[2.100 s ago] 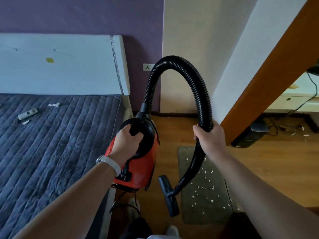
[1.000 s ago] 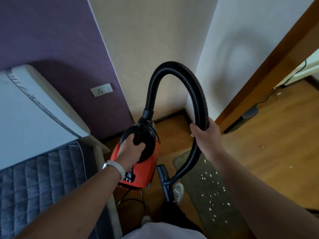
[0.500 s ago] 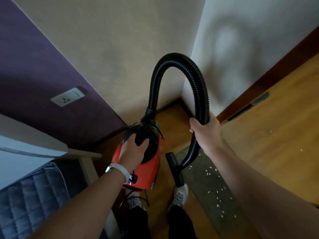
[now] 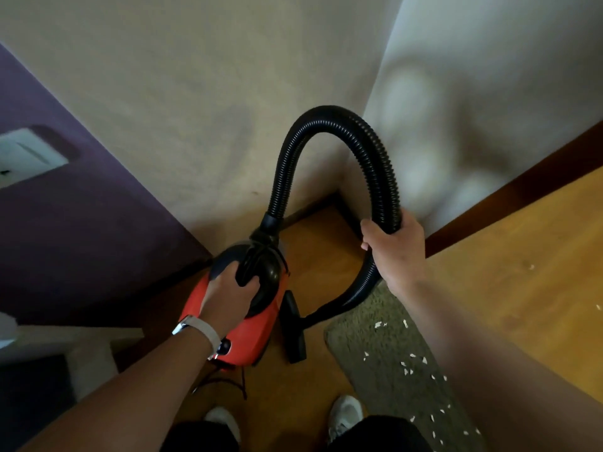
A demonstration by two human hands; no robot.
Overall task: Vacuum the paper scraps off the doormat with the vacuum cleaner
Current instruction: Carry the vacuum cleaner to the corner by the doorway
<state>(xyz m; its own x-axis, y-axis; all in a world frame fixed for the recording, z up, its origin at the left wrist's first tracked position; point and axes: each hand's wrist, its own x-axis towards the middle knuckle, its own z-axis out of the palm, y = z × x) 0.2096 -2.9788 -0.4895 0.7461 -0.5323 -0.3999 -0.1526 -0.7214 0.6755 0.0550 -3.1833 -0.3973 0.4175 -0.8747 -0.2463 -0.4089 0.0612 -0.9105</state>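
Observation:
My left hand grips the black top handle of a red and black vacuum cleaner, held low over the wooden floor. A ribbed black hose arches up from it, and my right hand is closed around the hose's far side. The hose ends in a black floor nozzle hanging just left of a grey-green doormat. Several white paper scraps lie scattered on the mat. My right forearm hides the mat's right edge.
A beige wall corner rises straight ahead with a dark skirting board at right. A purple wall with a white socket is at left. My two white shoes stand below. A few scraps lie on the floor to the right.
The view has swung from the bed toward the wall corner and tilted down. The vacuum and nozzle have sunk nearer the floor beside the mat. Both hands keep their grips.

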